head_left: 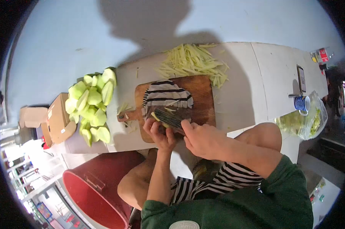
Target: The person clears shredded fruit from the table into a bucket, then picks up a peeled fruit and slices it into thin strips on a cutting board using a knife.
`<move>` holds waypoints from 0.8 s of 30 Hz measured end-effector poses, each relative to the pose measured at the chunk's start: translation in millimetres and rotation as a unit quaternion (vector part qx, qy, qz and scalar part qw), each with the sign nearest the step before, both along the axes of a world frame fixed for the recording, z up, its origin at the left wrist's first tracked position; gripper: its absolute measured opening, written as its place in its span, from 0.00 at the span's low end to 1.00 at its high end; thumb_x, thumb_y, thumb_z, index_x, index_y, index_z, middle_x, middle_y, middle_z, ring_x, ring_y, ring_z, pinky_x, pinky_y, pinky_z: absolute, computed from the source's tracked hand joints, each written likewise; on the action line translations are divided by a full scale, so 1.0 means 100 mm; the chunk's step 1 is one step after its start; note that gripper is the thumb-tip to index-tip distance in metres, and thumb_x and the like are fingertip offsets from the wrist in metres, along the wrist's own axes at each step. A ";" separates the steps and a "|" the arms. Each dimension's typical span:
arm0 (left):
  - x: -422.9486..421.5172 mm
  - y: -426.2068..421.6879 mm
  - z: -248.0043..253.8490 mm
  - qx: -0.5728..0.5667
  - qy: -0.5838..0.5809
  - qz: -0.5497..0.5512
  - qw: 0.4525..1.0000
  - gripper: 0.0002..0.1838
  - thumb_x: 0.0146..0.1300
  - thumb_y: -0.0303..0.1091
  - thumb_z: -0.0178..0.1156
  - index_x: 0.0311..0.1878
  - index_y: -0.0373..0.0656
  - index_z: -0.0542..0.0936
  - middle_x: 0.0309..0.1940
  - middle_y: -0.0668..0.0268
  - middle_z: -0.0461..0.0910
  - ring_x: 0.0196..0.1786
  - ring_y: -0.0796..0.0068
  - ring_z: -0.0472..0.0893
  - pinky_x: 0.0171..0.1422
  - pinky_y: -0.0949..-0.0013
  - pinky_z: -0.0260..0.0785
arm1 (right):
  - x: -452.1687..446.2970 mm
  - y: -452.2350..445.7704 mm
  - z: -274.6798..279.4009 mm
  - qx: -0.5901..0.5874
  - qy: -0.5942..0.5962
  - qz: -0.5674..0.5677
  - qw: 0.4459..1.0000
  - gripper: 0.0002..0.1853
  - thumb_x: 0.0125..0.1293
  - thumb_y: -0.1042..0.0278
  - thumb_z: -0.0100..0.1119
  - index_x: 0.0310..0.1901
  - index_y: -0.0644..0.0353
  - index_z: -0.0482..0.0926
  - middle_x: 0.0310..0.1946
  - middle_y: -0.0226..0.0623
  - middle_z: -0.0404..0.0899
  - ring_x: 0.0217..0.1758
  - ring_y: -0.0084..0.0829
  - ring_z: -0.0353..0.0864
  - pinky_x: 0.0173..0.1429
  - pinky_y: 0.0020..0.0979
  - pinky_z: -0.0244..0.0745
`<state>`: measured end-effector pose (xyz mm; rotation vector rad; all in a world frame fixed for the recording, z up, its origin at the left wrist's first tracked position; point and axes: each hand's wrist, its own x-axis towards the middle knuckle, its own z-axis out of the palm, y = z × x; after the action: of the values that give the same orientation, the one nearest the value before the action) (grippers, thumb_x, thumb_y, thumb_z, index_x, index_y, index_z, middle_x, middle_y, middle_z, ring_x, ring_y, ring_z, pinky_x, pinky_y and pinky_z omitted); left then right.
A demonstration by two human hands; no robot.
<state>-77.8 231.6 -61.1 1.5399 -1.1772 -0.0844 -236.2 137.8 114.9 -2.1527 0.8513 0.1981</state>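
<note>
My right hand (203, 139) is closed round the near end of a dark tool with fine lines along it, perhaps a knife or shredder (168, 118). My left hand (160, 134) has its fingers curled round a pale green fruit piece (155, 116), mostly hidden under the tool. Both are above a wooden cutting board (204, 93) with a handle on its left. A black-and-white striped cloth (166, 93) lies on the board, with a few pale slivers on it. Behind the board spreads a pile of pale green strips (189, 59).
Peeled green fruit pieces (92, 99) are heaped at left, beside a cardboard box (59, 116). A red bin (96, 194) stands below the counter. At right are a phone (301, 78), a blue cup (302, 103) and a plastic bag of greens (314, 122).
</note>
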 end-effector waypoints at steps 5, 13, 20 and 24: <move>0.03 -0.05 0.06 -0.031 0.017 -0.013 0.999 0.27 0.72 0.52 0.55 0.64 0.44 0.65 0.56 0.49 0.63 0.55 0.54 0.69 0.59 0.55 0.66 | -0.12 0.01 -0.10 0.009 -0.019 0.021 1.000 0.20 0.74 0.58 0.53 0.56 0.65 0.64 0.35 0.55 0.82 0.31 0.60 0.84 0.33 0.55 0.79; 0.05 -0.05 0.07 -0.018 -0.045 -0.006 0.999 0.32 0.69 0.58 0.57 0.66 0.47 0.65 0.53 0.50 0.67 0.56 0.55 0.70 0.61 0.52 0.65 | -0.28 0.22 0.21 -0.025 -0.021 0.031 0.999 0.21 0.72 0.58 0.58 0.56 0.65 0.68 0.31 0.46 0.81 0.24 0.49 0.84 0.25 0.44 0.80; 0.09 0.07 -0.10 0.011 -0.005 -0.011 1.000 0.45 0.61 0.76 0.54 0.66 0.48 0.66 0.54 0.51 0.67 0.55 0.57 0.70 0.59 0.54 0.65 | -0.23 0.18 0.21 -0.089 -0.013 0.049 0.995 0.19 0.71 0.60 0.59 0.53 0.66 0.70 0.27 0.40 0.78 0.26 0.42 0.84 0.25 0.40 0.81; 0.12 0.09 -0.07 0.004 -0.004 -0.001 1.000 0.46 0.60 0.78 0.54 0.68 0.50 0.65 0.54 0.51 0.66 0.55 0.57 0.70 0.59 0.54 0.66 | -0.23 0.16 0.16 -0.093 -0.027 0.064 0.993 0.17 0.72 0.61 0.58 0.51 0.66 0.71 0.28 0.41 0.77 0.29 0.41 0.85 0.27 0.39 0.82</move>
<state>-65.9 240.1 -68.6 1.5466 -1.1857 -0.0852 -258.8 154.2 131.1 -2.3774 0.7261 0.1292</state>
